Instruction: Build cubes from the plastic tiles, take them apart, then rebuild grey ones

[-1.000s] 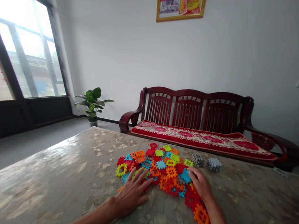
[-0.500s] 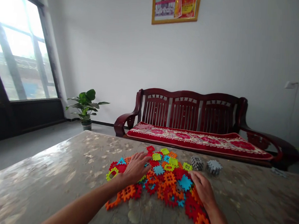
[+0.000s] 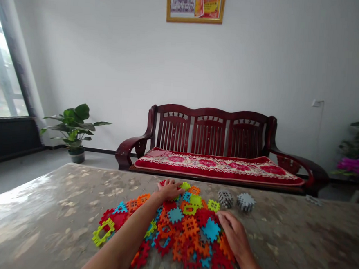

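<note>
Colourful plastic interlocking building pieces [image 3: 190,226], notched along their edges, lie in a loose heap on the table. They are red, orange, blue and yellow-green, some solid and some with window-like cut-outs. My left hand [image 3: 169,190] reaches over the far side of the heap, its fingers spread on red and yellow-green pieces. At the heap's right side rests my right hand [image 3: 235,233], fingers stretched out beside a blue square piece [image 3: 211,229]; its lower fingers are hidden. I see nothing gripped in either hand. Part of the heap is covered by my left forearm.
Two stacks of grey notched pieces, a left stack [image 3: 225,199] and a right stack [image 3: 246,202], stand beyond my right hand. A flat grey piece [image 3: 314,200] lies farther right on the patterned table [image 3: 53,216]. Behind it is a wooden bench [image 3: 212,132]; a potted plant [image 3: 76,133] stands left.
My left hand has moved from the heap's left part to its far edge. The right hand stays by the right side. The view has turned to the right.
</note>
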`<act>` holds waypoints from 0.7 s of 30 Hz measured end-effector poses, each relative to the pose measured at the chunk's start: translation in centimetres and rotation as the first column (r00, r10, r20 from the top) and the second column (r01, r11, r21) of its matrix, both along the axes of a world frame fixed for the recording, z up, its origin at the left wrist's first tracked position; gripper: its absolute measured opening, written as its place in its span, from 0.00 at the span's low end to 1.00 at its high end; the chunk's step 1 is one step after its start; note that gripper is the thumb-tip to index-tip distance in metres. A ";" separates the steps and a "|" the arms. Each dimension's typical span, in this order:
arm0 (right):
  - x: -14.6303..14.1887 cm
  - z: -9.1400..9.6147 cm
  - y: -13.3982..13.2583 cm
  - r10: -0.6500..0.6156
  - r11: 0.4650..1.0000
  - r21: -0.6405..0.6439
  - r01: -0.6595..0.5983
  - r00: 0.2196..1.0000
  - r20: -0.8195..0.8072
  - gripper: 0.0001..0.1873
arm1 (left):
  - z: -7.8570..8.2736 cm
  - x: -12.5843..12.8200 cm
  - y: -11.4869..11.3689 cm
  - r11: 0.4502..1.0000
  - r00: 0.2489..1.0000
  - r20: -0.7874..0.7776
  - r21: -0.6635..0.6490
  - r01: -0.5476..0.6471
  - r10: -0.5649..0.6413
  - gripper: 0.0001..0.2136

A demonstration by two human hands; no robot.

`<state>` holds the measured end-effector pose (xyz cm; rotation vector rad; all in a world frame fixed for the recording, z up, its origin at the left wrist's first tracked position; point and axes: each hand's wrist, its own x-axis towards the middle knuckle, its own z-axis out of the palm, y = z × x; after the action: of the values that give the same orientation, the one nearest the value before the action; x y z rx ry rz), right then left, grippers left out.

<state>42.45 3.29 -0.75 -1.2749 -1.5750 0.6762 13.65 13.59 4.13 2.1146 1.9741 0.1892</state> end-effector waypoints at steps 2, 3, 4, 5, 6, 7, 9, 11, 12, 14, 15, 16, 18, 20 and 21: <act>-0.1 0.1 0.0 -0.002 1.000 -0.007 0.002 1.000 0.005 0.24 | -0.2 0.1 0.0 1.000 1.000 0.001 0.017 0.002 -0.002 0.27; -0.1 0.2 -0.1 -0.002 1.000 -0.010 0.002 1.000 0.008 0.24 | -0.2 0.1 -0.1 1.000 1.000 0.002 0.030 0.005 -0.005 0.26; -0.2 0.3 -0.1 -0.003 1.000 -0.012 0.003 1.000 0.009 0.24 | -0.1 0.1 -0.3 0.999 1.000 0.004 0.044 0.011 -0.011 0.25; -0.3 0.4 -0.2 -0.002 1.000 -0.015 0.002 1.000 0.010 0.24 | 0.0 0.1 -0.5 0.998 1.000 0.006 0.056 0.019 -0.020 0.23; -0.3 0.6 -0.3 -0.003 1.000 -0.018 0.003 1.000 0.012 0.24 | 0.0 0.1 -0.7 0.997 0.999 0.008 0.068 0.030 -0.031 0.21; -0.4 0.7 -0.3 -0.004 1.000 -0.022 0.004 1.000 0.014 0.24 | 0.1 0.2 -0.9 0.996 0.999 0.011 0.077 0.042 -0.043 0.19; -0.4 0.9 -0.4 -0.007 1.000 -0.028 0.008 1.000 0.017 0.24 | 0.3 0.3 -1.4 0.993 0.997 0.015 0.092 0.069 -0.071 0.16; -0.5 0.9 -0.5 -0.015 0.999 -0.038 0.015 1.000 0.017 0.24 | 0.6 0.3 -1.7 0.990 0.995 0.017 0.103 0.094 -0.096 0.15; -0.5 0.9 -0.5 -0.017 0.999 -0.041 0.018 1.000 0.014 0.24 | 0.7 0.3 -1.8 0.989 0.994 0.018 0.106 0.103 -0.105 0.15; -0.5 0.7 -0.5 -0.019 0.999 -0.047 0.019 1.000 0.005 0.24 | 1.1 0.3 -2.0 0.987 0.994 0.018 0.117 0.109 -0.112 0.18; -0.5 0.7 -0.4 -0.020 0.999 -0.046 0.020 1.000 0.000 0.24 | 1.4 0.4 -2.0 0.986 0.994 0.017 0.126 0.108 -0.111 0.19; -0.5 0.6 -0.4 -0.022 0.999 -0.041 0.022 1.000 -0.004 0.23 | 1.6 0.5 -1.9 0.984 0.994 0.014 0.139 0.107 -0.110 0.21; -0.5 0.4 -0.2 -0.040 0.999 -0.014 0.040 0.999 -0.006 0.23 | 2.1 1.0 -1.8 0.979 0.993 0.008 0.167 0.118 -0.121 0.22; -0.4 0.3 -0.1 -0.073 0.997 0.030 0.073 0.997 0.002 0.21 | 2.4 2.0 -1.6 0.972 0.987 0.002 0.176 0.158 -0.160 0.23; -0.4 0.3 -0.1 -0.094 0.994 0.054 0.093 0.996 0.012 0.21 | 2.3 2.7 -1.5 0.969 0.983 -0.002 0.168 0.184 -0.186 0.23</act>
<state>42.06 3.21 -0.49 -1.3078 -1.5250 0.5633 16.34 12.11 6.46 2.3799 1.7957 0.3455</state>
